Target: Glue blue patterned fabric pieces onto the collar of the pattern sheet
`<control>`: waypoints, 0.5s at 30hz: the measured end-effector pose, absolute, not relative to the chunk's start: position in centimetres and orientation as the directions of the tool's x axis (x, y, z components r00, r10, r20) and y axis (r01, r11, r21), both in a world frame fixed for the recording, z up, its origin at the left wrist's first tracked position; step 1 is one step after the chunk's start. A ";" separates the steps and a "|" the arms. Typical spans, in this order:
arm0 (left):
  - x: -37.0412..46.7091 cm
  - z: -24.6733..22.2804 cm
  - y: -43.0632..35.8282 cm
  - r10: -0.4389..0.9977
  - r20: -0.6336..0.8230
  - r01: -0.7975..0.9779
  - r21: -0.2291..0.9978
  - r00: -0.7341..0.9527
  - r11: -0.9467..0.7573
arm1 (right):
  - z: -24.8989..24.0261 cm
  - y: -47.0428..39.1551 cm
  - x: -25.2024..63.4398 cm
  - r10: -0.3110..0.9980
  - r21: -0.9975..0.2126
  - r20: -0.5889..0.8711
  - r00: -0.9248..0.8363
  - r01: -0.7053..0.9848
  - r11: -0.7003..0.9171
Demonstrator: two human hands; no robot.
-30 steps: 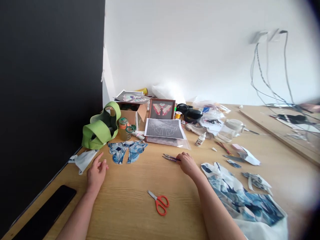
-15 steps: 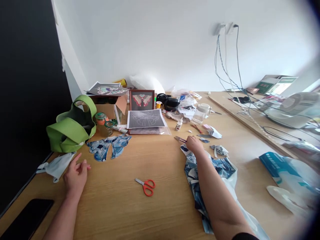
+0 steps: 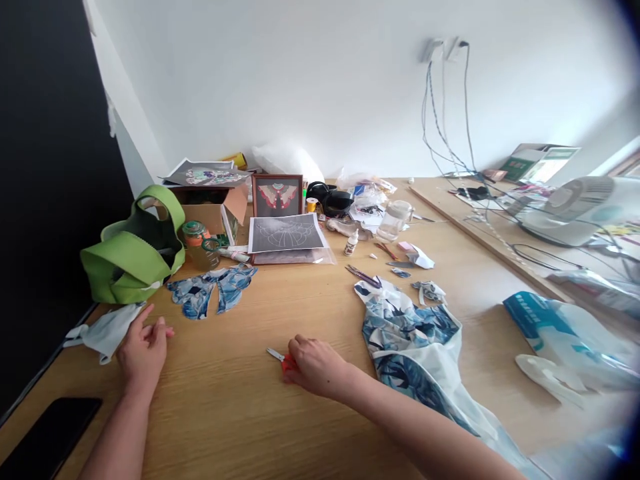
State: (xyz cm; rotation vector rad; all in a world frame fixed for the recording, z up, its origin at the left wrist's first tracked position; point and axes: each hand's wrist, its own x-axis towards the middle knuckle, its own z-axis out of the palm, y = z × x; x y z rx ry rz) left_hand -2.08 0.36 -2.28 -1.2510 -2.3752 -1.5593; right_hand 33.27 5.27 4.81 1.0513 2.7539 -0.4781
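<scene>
Scissors metal-bladed, plastic-handled; tabletop smooth wood; bunched fabric matt, wrinkled

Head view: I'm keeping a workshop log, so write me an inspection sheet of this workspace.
Surface: light wooden table.
Job's things: red scissors, partly hidden; blue patterned cutouts; blue-and-white fabric, dark snips at its far end.
Clutter: green bundle, lidded jar, picture frame, small white bottle.
Grips: right hand over the red scissors' handles, hold unclear; left hand open near white cloth, nothing seen held.
Cables: grey cables hang from wall sockets at right.
Surroundings: black panel left, white wall behind.
</scene>
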 end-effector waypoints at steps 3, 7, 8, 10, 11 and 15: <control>-1.7 -1.8 0.4 0.586 0.410 0.605 0.776 -0.699 0.179 | 5.1 5.1 33.3 0.625 -0.199 -0.255 -0.738 0.673 0.712; -1.3 -1.3 0.5 0.581 0.397 0.589 0.787 -0.710 0.182 | 5.6 5.6 33.7 0.683 -0.174 -0.258 -0.684 0.728 0.663; -1.4 -1.3 0.5 0.586 0.395 0.587 0.790 -0.708 0.176 | 5.8 6.2 34.3 0.718 -0.163 -0.255 -0.647 0.761 0.628; -1.6 -1.4 0.4 0.590 0.390 0.578 0.800 -0.707 0.163 | 6.4 8.2 36.2 0.805 -0.123 -0.232 -0.546 0.838 0.532; -1.7 -1.5 0.4 0.589 0.390 0.575 0.803 -0.708 0.159 | 6.7 9.6 37.5 0.848 -0.094 -0.212 -0.486 0.873 0.478; -2.0 -1.8 0.4 0.570 0.433 0.628 0.752 -0.698 0.198 | 8.2 15.6 43.4 0.929 -0.009 -0.192 -0.315 0.947 0.320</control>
